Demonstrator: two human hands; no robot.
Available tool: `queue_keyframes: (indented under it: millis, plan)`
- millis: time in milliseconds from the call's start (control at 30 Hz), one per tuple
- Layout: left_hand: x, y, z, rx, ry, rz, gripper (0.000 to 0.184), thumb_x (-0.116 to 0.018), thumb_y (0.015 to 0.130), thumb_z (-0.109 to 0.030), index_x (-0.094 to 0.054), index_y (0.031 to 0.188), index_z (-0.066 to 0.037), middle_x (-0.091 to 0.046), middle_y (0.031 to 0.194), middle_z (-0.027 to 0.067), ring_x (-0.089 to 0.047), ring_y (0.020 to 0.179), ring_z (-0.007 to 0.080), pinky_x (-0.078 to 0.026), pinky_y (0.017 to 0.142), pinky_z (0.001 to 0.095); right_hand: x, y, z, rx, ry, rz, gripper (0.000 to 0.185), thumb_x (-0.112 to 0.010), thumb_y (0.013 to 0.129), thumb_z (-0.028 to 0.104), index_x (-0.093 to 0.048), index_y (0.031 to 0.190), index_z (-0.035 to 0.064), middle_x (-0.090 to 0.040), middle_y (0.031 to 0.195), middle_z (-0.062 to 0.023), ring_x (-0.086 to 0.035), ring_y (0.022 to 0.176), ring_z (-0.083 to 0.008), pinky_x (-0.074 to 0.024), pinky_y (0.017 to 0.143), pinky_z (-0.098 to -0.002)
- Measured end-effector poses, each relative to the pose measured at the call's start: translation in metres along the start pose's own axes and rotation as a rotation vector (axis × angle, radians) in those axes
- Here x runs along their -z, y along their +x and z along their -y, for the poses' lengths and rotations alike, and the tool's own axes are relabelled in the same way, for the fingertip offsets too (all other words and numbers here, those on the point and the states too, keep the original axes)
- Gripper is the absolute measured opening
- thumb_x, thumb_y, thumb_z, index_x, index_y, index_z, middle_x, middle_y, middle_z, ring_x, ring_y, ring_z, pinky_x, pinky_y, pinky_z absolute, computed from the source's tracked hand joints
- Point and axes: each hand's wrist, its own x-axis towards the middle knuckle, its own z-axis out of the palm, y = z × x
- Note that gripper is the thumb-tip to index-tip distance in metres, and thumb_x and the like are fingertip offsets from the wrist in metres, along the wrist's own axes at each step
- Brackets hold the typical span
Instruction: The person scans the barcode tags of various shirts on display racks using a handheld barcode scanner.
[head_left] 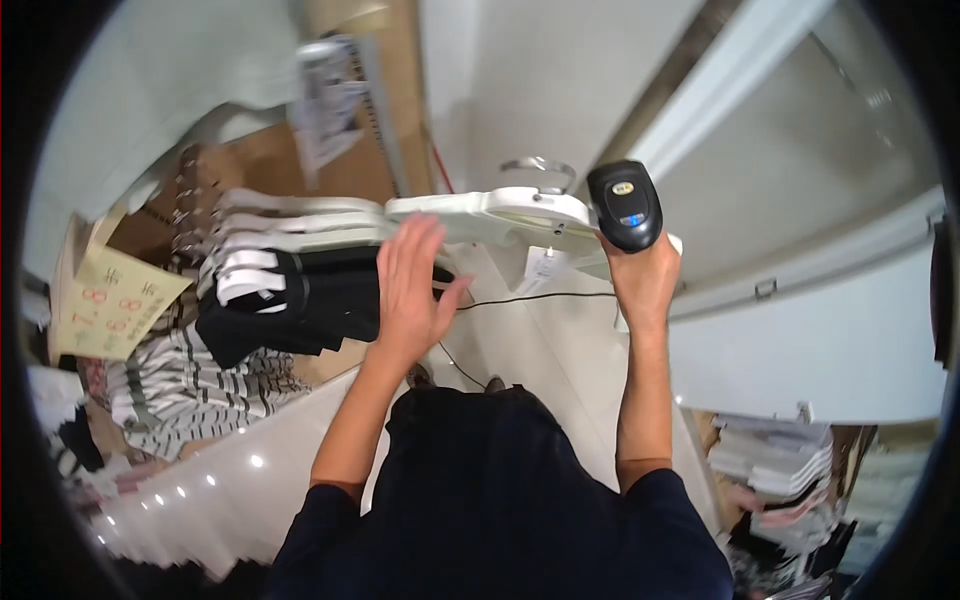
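Note:
My right hand point(640, 282) is wrapped round a black handheld barcode scanner point(626, 205) with a small blue light on top. Fingers stretched and thumb apart, my left hand point(408, 285) is open at the right end of a row of black garments point(335, 290). Its fingertips overlap a white hanger point(440, 206); whether they touch it I cannot tell. Farther right, another white hanger point(540, 203) with a metal hook extends toward the scanner. Below it dangles a white paper tag point(541, 268). The scanner's handle is hidden in my right hand.
A yellow sign point(120, 300) with red numbers stands at the left. Striped clothes point(200, 390) lie below the black garments. A dark cable point(540, 297) crosses the pale floor. Folded clothes point(770, 455) are stacked at the lower right, beneath a white surface point(810, 360).

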Motion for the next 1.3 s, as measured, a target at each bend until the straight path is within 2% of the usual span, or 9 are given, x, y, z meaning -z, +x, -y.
queue_keyframes:
  millis: [100, 200, 267, 300, 467, 533, 633, 733, 1300]
  plan:
    - [-0.048, 0.039, -0.028, -0.124, -0.001, 0.074, 0.037, -0.072, 0.088, -0.014, -0.062, 0.121, 0.000, -0.064, 0.121, 0.0189, -0.061, 0.110, 0.0379, -0.047, 0.096, 0.0433, 0.047, -0.004, -0.018, -0.016, -0.005, -0.016, 0.035, -0.079, 0.072, 0.005, -0.066, 0.105, 0.0031, -0.070, 0.089, -0.0160, -0.068, 0.083, -0.0382, -0.0541, 0.073, -0.0421]
    - [-0.083, 0.040, -0.039, 0.042, -0.181, 0.352, 0.037, -0.070, 0.090, -0.016, -0.060, 0.124, -0.003, -0.064, 0.106, 0.0150, -0.061, 0.102, 0.0355, -0.047, 0.089, 0.0437, 0.085, -0.014, -0.050, 0.025, 0.030, -0.057, 0.042, -0.079, 0.071, -0.001, -0.065, 0.110, 0.0010, -0.068, 0.105, -0.0154, -0.066, 0.095, -0.0352, -0.0533, 0.081, -0.0390]
    - [-0.096, 0.035, -0.059, 0.004, -0.183, 0.234, 0.030, -0.070, 0.091, -0.015, -0.063, 0.119, -0.005, -0.064, 0.092, 0.0134, -0.062, 0.084, 0.0335, -0.049, 0.077, 0.0416, 0.107, -0.027, -0.066, 0.053, 0.088, -0.181, 0.046, -0.079, 0.070, -0.003, -0.065, 0.113, -0.0001, -0.066, 0.114, -0.0150, -0.064, 0.100, -0.0342, -0.0524, 0.086, -0.0374]
    - [-0.096, 0.033, -0.067, 0.037, -0.196, 0.241, 0.029, -0.070, 0.091, -0.015, -0.064, 0.117, -0.004, -0.064, 0.091, 0.0136, -0.062, 0.082, 0.0332, -0.049, 0.076, 0.0410, 0.119, -0.040, -0.079, 0.017, 0.070, -0.190, 0.038, -0.085, 0.076, 0.002, -0.066, 0.109, -0.0021, -0.071, 0.092, -0.0061, -0.068, 0.084, -0.0206, -0.0532, 0.083, -0.0319]
    - [-0.090, 0.027, -0.101, 0.236, -0.237, 0.223, 0.026, -0.070, 0.093, -0.014, -0.066, 0.116, -0.003, -0.065, 0.090, 0.0134, -0.063, 0.077, 0.0281, -0.051, 0.072, 0.0367, 0.122, -0.161, -0.129, -0.727, 0.700, 0.081, 0.016, -0.078, 0.086, 0.007, -0.068, 0.095, -0.0015, -0.070, 0.085, -0.0052, -0.066, 0.074, -0.0125, -0.0539, 0.070, -0.0301]
    - [-0.088, 0.030, -0.106, 0.255, -0.227, 0.214, 0.028, -0.069, 0.094, -0.015, -0.066, 0.119, -0.003, -0.065, 0.091, 0.0130, -0.063, 0.077, 0.0269, -0.051, 0.071, 0.0366, 0.102, -0.208, -0.156, -0.824, 0.584, 0.371, 0.016, -0.076, 0.089, 0.012, -0.068, 0.094, -0.0008, -0.070, 0.083, -0.0048, -0.063, 0.070, -0.0102, -0.0521, 0.064, -0.0278]
    - [-0.083, 0.030, -0.107, 0.253, -0.145, 0.236, 0.030, -0.069, 0.095, -0.016, -0.064, 0.122, -0.003, -0.066, 0.095, 0.0126, -0.064, 0.078, 0.0270, -0.051, 0.071, 0.0362, 0.088, -0.237, -0.154, -0.919, 0.668, 0.518, 0.027, -0.078, 0.087, 0.013, -0.068, 0.106, -0.0031, -0.073, 0.092, -0.0083, -0.067, 0.079, -0.0138, -0.0538, 0.073, -0.0317]
    - [-0.087, 0.028, -0.105, 0.257, -0.181, 0.209, 0.030, -0.069, 0.095, -0.016, -0.064, 0.122, -0.004, -0.067, 0.096, 0.0121, -0.064, 0.079, 0.0267, -0.051, 0.072, 0.0362, 0.073, -0.247, -0.148, -0.569, 0.719, 0.423, 0.030, -0.079, 0.085, 0.013, -0.067, 0.108, -0.0026, -0.074, 0.096, -0.0134, -0.071, 0.087, -0.0193, -0.0538, 0.079, -0.0343]
    - [-0.081, 0.020, -0.108, 0.299, -0.155, 0.231, 0.032, -0.070, 0.095, -0.015, -0.064, 0.125, -0.005, -0.067, 0.098, 0.0113, -0.064, 0.077, 0.0221, -0.053, 0.073, 0.0326, 0.064, -0.241, -0.153, -0.584, 0.608, 0.473, 0.031, -0.075, 0.081, 0.008, -0.065, 0.110, -0.0014, -0.073, 0.097, -0.0201, -0.072, 0.092, -0.0319, -0.0538, 0.082, -0.0387]
